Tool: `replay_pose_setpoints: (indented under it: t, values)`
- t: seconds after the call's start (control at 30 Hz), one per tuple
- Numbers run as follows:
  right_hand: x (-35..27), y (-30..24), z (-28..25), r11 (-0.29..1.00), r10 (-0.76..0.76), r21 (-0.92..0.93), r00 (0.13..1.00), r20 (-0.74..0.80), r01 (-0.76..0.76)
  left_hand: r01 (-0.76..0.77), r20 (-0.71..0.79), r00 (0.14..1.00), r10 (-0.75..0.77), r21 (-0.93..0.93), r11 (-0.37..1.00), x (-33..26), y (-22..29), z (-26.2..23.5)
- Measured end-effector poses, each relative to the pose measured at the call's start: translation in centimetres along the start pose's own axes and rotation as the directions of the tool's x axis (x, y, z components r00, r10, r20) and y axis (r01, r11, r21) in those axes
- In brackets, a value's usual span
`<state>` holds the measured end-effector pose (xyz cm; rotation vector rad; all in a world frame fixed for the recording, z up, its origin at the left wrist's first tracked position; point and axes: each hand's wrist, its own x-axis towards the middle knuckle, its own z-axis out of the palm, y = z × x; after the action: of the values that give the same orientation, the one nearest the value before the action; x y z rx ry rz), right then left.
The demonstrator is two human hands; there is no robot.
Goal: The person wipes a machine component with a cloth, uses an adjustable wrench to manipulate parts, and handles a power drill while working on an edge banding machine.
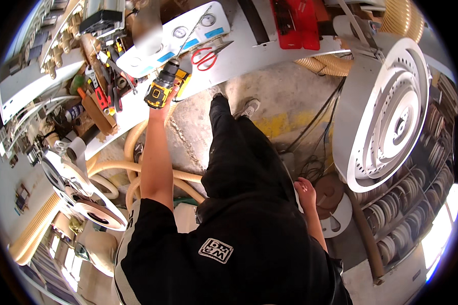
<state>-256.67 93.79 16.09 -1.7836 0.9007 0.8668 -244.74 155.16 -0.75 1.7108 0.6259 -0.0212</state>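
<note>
My left hand (160,112) is wrapped round the grip of a yellow-and-black cordless drill (160,90), at the front edge of the worktop. From the drill's chuck a long thin bit (192,33) runs away from me, over a white panel (216,15) with round gauge-like discs and blue strips. Scissors (206,58) with red handles lie just right of the drill. My right hand (305,192) hangs by my right side, its fingers loosely bent and apart, holding nothing. Most of the drill's grip is hidden by my left hand.
Pliers (101,94) and other hand tools crowd the worktop's left. A red case (295,23) sits farther right. Beige hoses (119,165) cross the floor beneath the bench. A large white perforated disc (392,117) stands at my right, with racks of discs (399,216) behind it.
</note>
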Motion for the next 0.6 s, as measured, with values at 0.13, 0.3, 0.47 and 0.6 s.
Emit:
replay_pose_setpoints:
  t: [0.13,0.3,0.47,0.6]
  values:
    - [0.4,3.9,-0.9,0.960,0.155,-0.252,0.981,0.116,-0.122,0.030,-0.017,1.000,-0.026,0.277,0.960,-0.5,-2.3,-1.5]
    - [-0.2,2.1,1.7,0.890,0.455,-0.193,0.832,0.317,-0.413,0.118,-0.007,0.993,-0.118,0.043,0.992,-1.1,-3.1,-2.2]
    - [-1.2,2.0,4.1,0.860,0.478,-0.342,0.834,0.276,-0.379,0.089,-0.039,0.996,-0.084,0.153,0.984,-1.9,-1.8,-2.0]
    - [-2.1,0.6,6.3,0.852,0.485,-0.345,0.842,0.237,-0.394,-0.042,0.123,0.992,-0.002,0.354,0.934,-3.3,0.1,-1.9]
